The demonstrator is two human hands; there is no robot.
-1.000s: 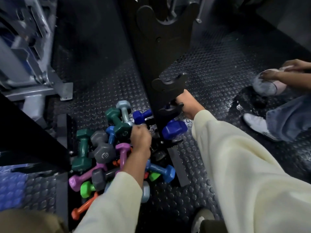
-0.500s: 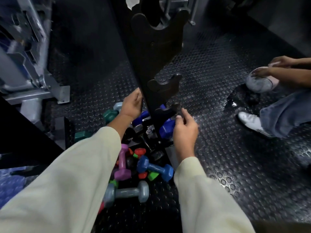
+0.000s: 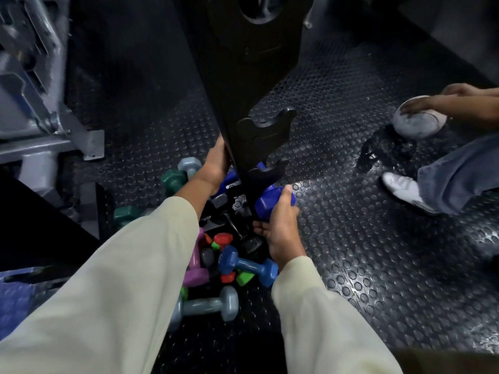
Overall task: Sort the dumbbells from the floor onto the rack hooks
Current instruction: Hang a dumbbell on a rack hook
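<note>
Nearest me a grey dumbbell (image 3: 205,307) lies on the studded floor (image 3: 364,265), with a lighter blue dumbbell (image 3: 247,265) and a purple dumbbell (image 3: 197,265) in the heap just beyond — all unsorted.

My right hand (image 3: 280,230) curls around the near head of the dark blue dumbbell (image 3: 271,199), fingers wrapped and thumb below, wrist bent upward. That dumbbell sits at the lowest hook (image 3: 266,171) of the black rack (image 3: 243,76); whether it rests fully in the cradle I cannot tell. To seat it well, I judge both heads should straddle the hook evenly, the handle low in the notch, before I let go.

Farther on, my left hand (image 3: 216,163) presses against the rack's upright edge — fingers hidden behind it, so I cannot tell their shape — steadying the frame.
</note>
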